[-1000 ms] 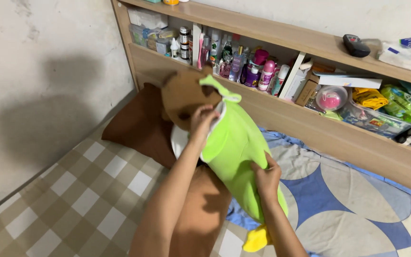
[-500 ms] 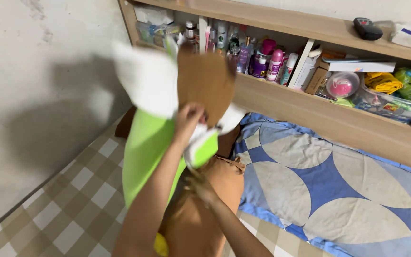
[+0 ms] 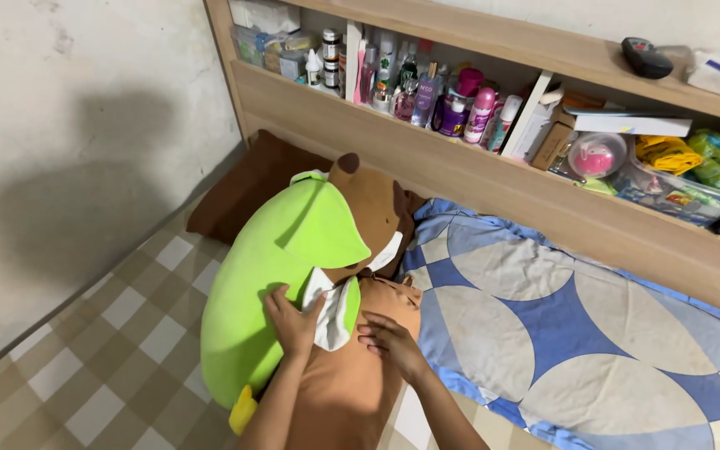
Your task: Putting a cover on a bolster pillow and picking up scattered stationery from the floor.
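Bright, even indoor light falls from above and behind the camera. A big soft shadow lies on the wall (image 3: 85, 175). The picture is sharp, without glare, slightly stretched at the edges.

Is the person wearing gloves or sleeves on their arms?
No. Both arms are bare as far up as the picture shows, so no sleeves are in view. The left hand and the right hand have no gloves. No rings, watch or bracelets show on either one. The fingernails look short and plain, with no polish that can be made out.
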